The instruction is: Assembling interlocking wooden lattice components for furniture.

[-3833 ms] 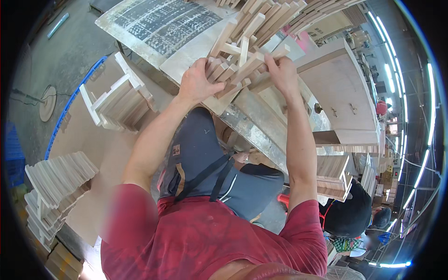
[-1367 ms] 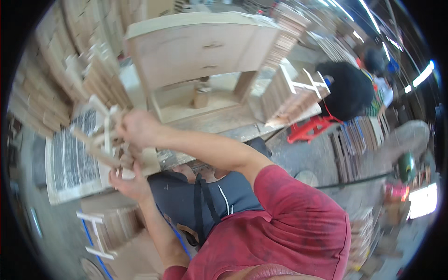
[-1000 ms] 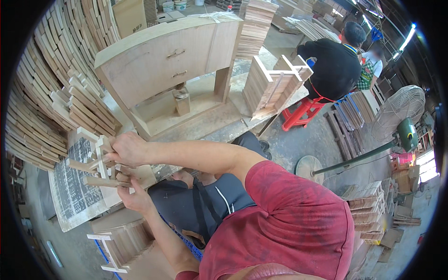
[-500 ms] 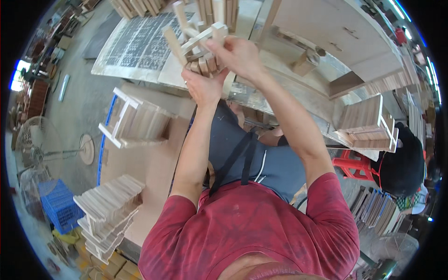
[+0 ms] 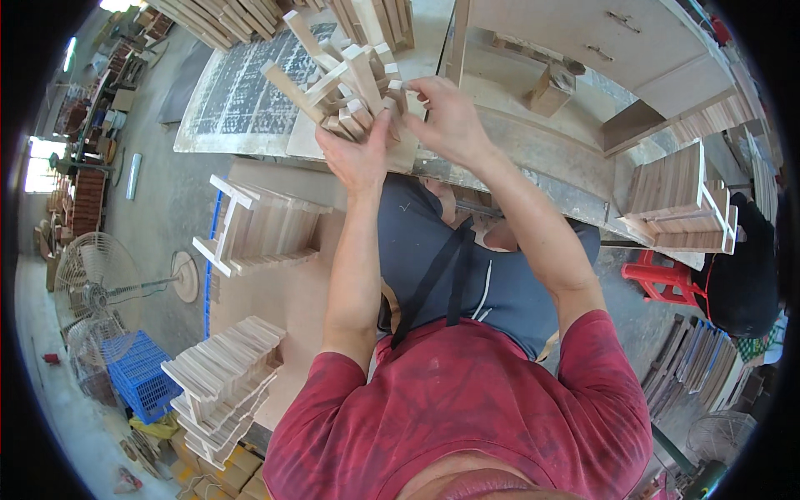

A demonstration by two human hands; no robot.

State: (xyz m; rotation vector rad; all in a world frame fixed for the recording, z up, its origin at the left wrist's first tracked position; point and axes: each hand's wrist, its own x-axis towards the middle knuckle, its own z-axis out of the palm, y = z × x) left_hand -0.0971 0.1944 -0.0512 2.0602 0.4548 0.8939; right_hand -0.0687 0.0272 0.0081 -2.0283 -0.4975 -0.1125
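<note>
left hand [image 5: 358,157] still clamped on the pale, square-cut wooden sticks [image 5: 362,79], right hand [image 5: 450,121] just shifted to their right edge, can't tell its grip, so left's probably steadying

A woodworking workshop is indicated by a worn workbench [image 5: 550,150], at whose edge cut wooden bars [image 5: 364,79] are held. Behind the workbench, timber strips [image 5: 233,15] are lined up. To its left, slatted wood stacks [image 5: 271,229], a blue plastic crate [image 5: 143,377] and a pedestal fan [image 5: 96,287] are seen, with concrete floor [image 5: 162,229] exposed around them. To its right, 1 co-worker [image 5: 742,279] in black is seen beside 1 red stool [image 5: 660,279].
</note>
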